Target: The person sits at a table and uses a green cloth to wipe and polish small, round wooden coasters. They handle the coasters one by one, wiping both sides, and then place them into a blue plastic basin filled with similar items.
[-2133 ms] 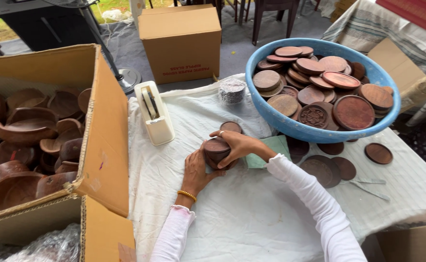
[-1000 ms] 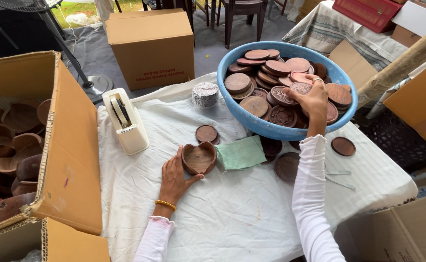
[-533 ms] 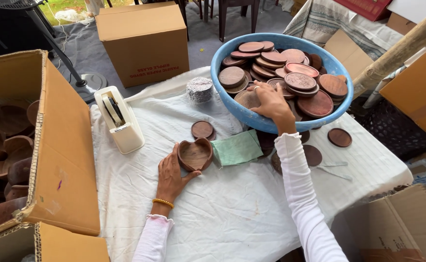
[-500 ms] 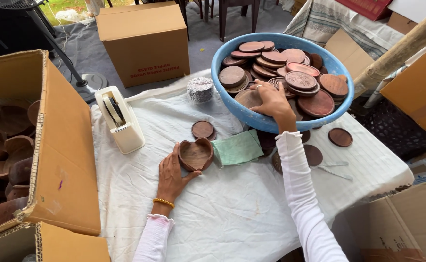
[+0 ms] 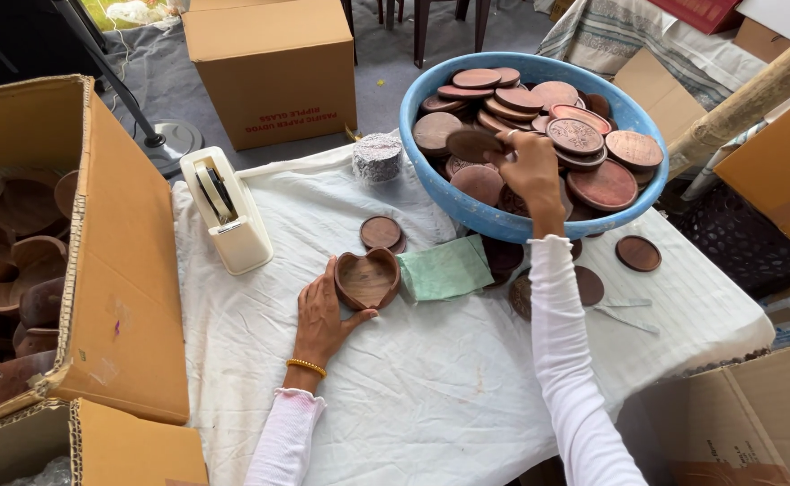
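Now | left hand (image 5: 321,319) cups brown heart-shaped bowl (image 5: 367,279) | right hand (image 5: 528,168) pinches round lid (image 5: 472,144)

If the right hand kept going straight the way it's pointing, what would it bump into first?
Probably the round wooden lids piled in the blue basin. The right hand already holds one lid above them, though depth is unclear.
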